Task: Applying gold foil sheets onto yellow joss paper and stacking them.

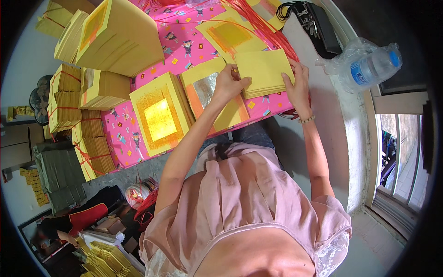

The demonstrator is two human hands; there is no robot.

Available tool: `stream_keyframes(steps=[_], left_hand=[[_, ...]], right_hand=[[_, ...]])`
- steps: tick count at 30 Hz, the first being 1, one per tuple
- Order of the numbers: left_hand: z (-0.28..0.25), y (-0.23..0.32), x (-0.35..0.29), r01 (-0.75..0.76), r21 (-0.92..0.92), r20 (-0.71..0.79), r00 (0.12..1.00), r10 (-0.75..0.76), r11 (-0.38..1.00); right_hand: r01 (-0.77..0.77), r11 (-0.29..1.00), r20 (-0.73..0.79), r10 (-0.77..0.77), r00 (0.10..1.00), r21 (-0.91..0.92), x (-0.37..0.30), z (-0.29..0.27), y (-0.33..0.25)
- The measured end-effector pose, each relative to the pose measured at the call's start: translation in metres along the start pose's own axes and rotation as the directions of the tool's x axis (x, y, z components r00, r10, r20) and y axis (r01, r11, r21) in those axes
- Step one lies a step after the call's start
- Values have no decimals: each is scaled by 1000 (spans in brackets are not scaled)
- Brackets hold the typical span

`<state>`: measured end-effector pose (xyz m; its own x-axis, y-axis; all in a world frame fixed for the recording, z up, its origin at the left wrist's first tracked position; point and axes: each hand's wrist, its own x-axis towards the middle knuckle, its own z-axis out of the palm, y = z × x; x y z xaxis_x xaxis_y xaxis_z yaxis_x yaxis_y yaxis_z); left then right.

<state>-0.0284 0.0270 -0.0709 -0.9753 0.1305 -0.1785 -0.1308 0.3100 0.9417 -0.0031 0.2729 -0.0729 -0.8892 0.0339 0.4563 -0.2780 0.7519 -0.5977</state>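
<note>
A small stack of plain yellow joss paper (263,69) sits at the right end of the pink table, between my two hands. My left hand (229,84) is closed on its left edge, thumb on top. My right hand (297,87) holds the right edge, its thumb on the near right part of the top sheet. Partly under my left forearm lies joss paper with a silver square and orange border (205,87). Left of it is a thicker stack with a shiny gold square (161,119). Another gold-square sheet (230,34) lies beyond my hands.
Tall yellow paper stacks (120,41) and red-tied bundles (64,94) line the table's left side. Red strings (272,32) run along the far right. A black pouch with keys (316,27) and a plastic bottle (371,69) are at right. Another person's hand (69,239) shows lower left.
</note>
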Motion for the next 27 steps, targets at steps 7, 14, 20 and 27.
stream_keyframes(steps=[7, 14, 20, 27], left_hand=[[1, -6, -3, 26, -37, -43, 999, -28, 999], [-3, 6, -8, 47, -167, -4, 999, -49, 985], [-25, 11, -33, 9, -120, -46, 999, -15, 993], [-53, -1, -98, -155, 424, 182, 980, 84, 892]], right_hand=[[-41, 995, 22, 39, 999, 91, 2, 0, 6], [-116, 981, 38, 111, 993, 158, 8, -7, 8], [70, 996, -196, -79, 977, -52, 10, -28, -32], [361, 923, 288, -384, 877, 132, -29, -31, -71]])
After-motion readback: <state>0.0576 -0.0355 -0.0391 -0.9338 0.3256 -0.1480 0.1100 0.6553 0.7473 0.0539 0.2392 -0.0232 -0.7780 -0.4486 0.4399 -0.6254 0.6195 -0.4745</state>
